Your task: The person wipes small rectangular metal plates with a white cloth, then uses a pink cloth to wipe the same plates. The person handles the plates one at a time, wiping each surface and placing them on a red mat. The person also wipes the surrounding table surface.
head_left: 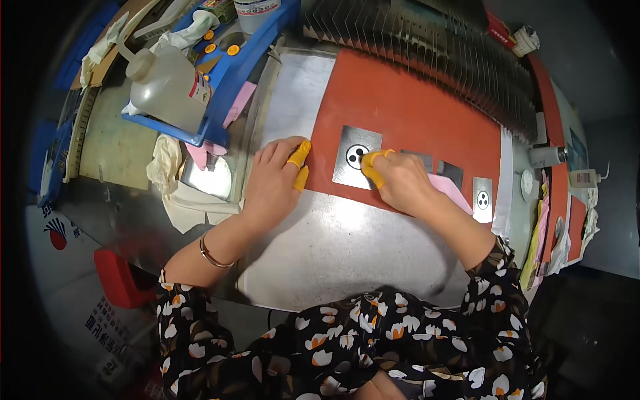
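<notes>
A silvery square metal plate (345, 172) lies on the red mat (407, 93), marked with a black ring around three black dots. My right hand (404, 181) is over its right side, its fingers bunched together by the ring. Yellow finger cots cover some of its fingertips. Whatever those fingers may pinch is hidden. Beside the mat's left edge rests my left hand (275, 175), also in yellow finger cots, fingers apart and holding nothing. A pink cloth (452, 192) lies partly under my right wrist, near a second marked plate (482, 200) and darker small plates (449, 172).
A rack of many thin upright plates (427, 60) runs along the back. At the left, a blue tray (230, 87) holds a translucent spouted bottle (170, 87) and orange caps. Pale cloths (193, 203) lie below it. Small bottles (548, 157) stand at the right.
</notes>
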A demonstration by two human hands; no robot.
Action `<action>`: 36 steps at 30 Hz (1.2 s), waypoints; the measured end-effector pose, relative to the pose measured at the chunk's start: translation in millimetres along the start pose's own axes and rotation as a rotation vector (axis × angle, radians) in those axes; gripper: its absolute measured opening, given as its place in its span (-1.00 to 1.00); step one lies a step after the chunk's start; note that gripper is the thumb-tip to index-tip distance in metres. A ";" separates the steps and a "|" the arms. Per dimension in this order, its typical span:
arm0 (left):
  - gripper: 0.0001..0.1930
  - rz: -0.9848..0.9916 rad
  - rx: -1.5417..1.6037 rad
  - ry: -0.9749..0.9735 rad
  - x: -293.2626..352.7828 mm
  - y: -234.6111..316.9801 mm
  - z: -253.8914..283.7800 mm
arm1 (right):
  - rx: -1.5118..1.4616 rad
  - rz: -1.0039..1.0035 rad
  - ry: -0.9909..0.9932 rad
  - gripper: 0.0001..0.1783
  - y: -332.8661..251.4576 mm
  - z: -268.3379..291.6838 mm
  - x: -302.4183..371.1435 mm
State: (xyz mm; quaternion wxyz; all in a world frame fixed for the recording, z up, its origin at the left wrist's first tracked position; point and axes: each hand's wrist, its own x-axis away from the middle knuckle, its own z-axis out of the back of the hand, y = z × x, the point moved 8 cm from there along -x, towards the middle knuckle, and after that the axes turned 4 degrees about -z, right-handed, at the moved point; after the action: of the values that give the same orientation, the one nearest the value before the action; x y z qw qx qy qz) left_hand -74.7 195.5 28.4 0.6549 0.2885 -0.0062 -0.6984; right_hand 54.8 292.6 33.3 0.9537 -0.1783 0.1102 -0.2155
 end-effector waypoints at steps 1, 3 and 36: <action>-0.70 -0.011 -0.006 0.009 -0.6 0.8 0.6 | -0.017 -0.008 -0.013 -0.86 3.9 0.7 4.1; -0.71 -0.029 -0.010 0.024 -3.0 3.8 1.0 | -0.044 -0.064 0.038 -0.81 10.5 2.1 -8.1; -0.70 -0.011 0.064 0.059 -1.7 -1.0 2.2 | -0.066 -0.169 0.013 -0.86 33.7 24.0 -38.0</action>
State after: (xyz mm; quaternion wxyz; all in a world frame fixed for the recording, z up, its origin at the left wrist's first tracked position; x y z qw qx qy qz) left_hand -76.5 196.4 30.5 0.6415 0.3299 -0.0078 -0.6925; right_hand 40.7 345.2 47.2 0.9250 -0.2169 0.1078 -0.2928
